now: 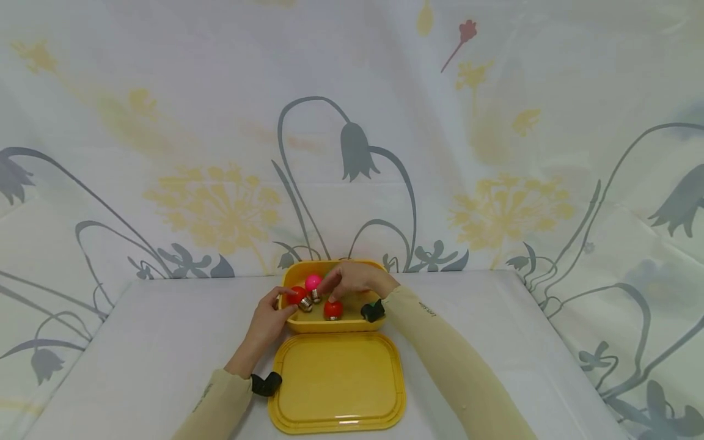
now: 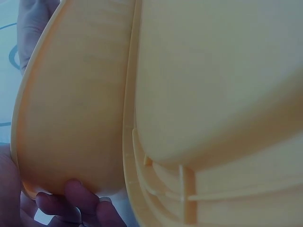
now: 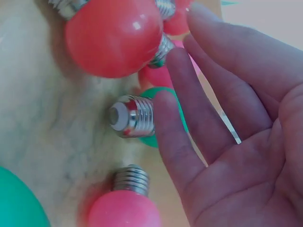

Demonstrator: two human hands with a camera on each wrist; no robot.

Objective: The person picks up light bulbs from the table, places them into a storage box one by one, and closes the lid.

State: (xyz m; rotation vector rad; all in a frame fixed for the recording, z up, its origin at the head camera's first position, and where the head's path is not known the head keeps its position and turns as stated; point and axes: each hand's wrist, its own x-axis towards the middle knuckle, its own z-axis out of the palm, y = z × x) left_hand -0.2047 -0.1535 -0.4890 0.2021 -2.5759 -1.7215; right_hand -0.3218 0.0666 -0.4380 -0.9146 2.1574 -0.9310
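Observation:
My left hand holds the left end of a yellow plastic box. In the left wrist view its curled fingers are against the box's end, with the rim beside them. Inside the box lie coloured light bulbs with silver screw bases: a red bulb by my left fingertips, a pink bulb, and another red bulb. My right hand reaches over the box. In the right wrist view its fingers are extended and spread beside a green bulb, below a red bulb, gripping nothing visible.
A yellow lid lies flat on the white-covered table, just in front of the box. A black wrist strap hangs over the lid's left edge. Behind the table hangs a flower-patterned cloth.

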